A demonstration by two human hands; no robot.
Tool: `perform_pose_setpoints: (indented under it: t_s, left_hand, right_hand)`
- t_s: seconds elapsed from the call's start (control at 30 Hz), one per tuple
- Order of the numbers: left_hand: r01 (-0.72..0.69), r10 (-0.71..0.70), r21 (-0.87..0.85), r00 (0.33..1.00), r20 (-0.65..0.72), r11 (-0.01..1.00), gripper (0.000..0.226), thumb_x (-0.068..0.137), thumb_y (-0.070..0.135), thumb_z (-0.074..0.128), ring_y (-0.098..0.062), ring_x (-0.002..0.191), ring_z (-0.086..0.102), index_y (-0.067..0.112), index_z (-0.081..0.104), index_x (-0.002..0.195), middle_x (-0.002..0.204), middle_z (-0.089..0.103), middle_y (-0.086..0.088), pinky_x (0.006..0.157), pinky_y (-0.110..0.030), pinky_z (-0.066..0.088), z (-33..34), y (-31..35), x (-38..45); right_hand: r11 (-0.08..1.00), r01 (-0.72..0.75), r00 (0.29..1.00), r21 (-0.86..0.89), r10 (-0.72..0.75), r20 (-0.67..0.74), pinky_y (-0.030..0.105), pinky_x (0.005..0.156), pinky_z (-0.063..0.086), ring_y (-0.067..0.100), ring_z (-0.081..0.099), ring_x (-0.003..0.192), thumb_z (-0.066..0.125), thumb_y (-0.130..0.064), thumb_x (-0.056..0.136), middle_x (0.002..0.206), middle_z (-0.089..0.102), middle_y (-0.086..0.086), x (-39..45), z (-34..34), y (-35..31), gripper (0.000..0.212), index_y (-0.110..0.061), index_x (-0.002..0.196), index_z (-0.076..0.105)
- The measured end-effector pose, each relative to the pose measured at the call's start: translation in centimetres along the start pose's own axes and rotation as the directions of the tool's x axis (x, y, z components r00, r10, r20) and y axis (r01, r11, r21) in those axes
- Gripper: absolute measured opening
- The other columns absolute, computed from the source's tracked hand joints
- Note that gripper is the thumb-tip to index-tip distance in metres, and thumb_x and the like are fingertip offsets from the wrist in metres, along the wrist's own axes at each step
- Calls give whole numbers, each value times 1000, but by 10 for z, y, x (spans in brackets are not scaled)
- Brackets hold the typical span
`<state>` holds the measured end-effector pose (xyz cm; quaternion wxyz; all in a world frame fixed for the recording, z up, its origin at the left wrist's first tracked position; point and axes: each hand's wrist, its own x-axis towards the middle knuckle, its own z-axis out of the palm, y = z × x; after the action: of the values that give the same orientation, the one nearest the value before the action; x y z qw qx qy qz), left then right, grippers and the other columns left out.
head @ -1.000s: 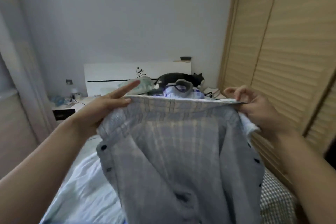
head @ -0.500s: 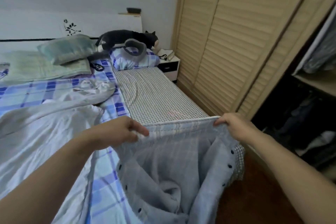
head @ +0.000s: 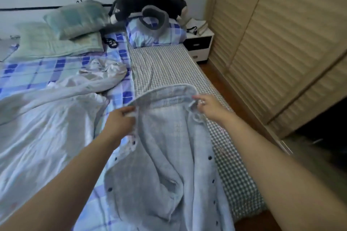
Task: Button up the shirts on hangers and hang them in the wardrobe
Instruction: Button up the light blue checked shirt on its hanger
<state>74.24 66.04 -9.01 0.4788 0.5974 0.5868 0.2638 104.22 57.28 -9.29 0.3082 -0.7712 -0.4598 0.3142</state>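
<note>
Hands out front, both working the collar: your left hand (head: 120, 124) pinches the shirt (head: 165, 165) at its left front edge just under the collar, fingers curled on the fabric, and your right hand (head: 207, 108) grips the collar's other end, a ring showing on one finger. Between your hands the collar (head: 167, 93) arcs away toward twelve o'clock, and the pale blue-grey shirt spills open from there down to six o'clock, inside facing up, dark buttons (head: 210, 158) running down the edge at your right. A neck label sits inside the collar, but its writing is too blurred to read. You've got the shirt lying on the bed (head: 165, 65), straddling the blue plaid sheet and the small-check cover. At nine o'clock, a rumpled white garment (head: 47, 118). At twelve, a dark cat (head: 146, 4) lies on the pillows by the headboard. At two o'clock, the slatted wardrobe door (head: 281, 33) stands beside the bed.
</note>
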Motion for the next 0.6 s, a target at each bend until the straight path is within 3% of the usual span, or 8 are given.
perform_pose_setpoints:
  t_s: [0.1,0.2,0.27,0.37,0.47,0.5,0.53,0.6]
  left_hand:
    - [373,-379,71,920,96,925,42,88,-13,55,-18,47,47,8,70,121,61,59,-7,44,-20,40,54,-75,13]
    - [560,-566,136,824,5,817,30,87,-13,56,-21,52,47,2,76,104,60,62,-7,43,-18,38,83,-128,3]
    - [619,-609,156,785,-113,769,27,85,-11,62,-24,55,54,7,80,92,71,68,-10,50,-23,46,96,-150,2]
    - [655,-607,188,752,-257,732,33,84,-6,59,-31,75,66,20,80,86,88,75,-10,73,-39,55,107,-163,3]
    - [647,-548,214,746,-378,732,35,86,-3,56,-35,82,67,24,77,83,95,75,-12,73,-42,53,109,-168,15]
    - [642,-535,203,743,-402,740,36,86,-3,53,-36,78,67,24,77,81,91,75,-12,68,-41,54,110,-167,21]
    - [647,-532,185,731,-427,740,36,87,-3,51,-35,73,66,21,78,83,86,74,-12,59,-35,53,112,-163,26]
    - [598,-482,73,706,-519,798,30,88,-1,53,-32,68,64,16,78,90,79,70,-12,50,-23,46,112,-153,41]
  right_hand:
    - [942,-256,859,-216,324,398,29,107,43,29,49,137,48,-3,102,153,46,7,31,33,121,44,-14,145,54]
    - [853,-405,709,-329,520,477,42,110,46,29,57,127,46,-19,105,141,57,11,32,46,222,36,-11,136,61]
    - [774,-504,645,-383,632,430,40,106,48,31,58,122,43,-20,104,140,57,15,36,42,273,39,-5,138,57]
    - [701,-593,652,-395,707,275,34,92,53,33,59,115,58,-19,98,143,53,16,60,36,316,48,-9,143,48]
    - [695,-611,704,-379,696,142,28,68,55,38,49,132,69,-26,94,158,34,16,95,41,329,77,-14,157,28]
    - [699,-588,726,-407,678,116,32,73,57,39,41,139,67,-34,95,162,26,16,106,45,329,81,-15,160,22]
    - [698,-570,738,-434,667,105,39,91,56,40,31,145,65,-42,95,165,19,15,116,51,331,87,-17,161,16]
    - [660,-575,716,-484,692,93,52,115,37,43,17,151,67,-52,91,168,5,16,134,66,336,100,-22,162,3]
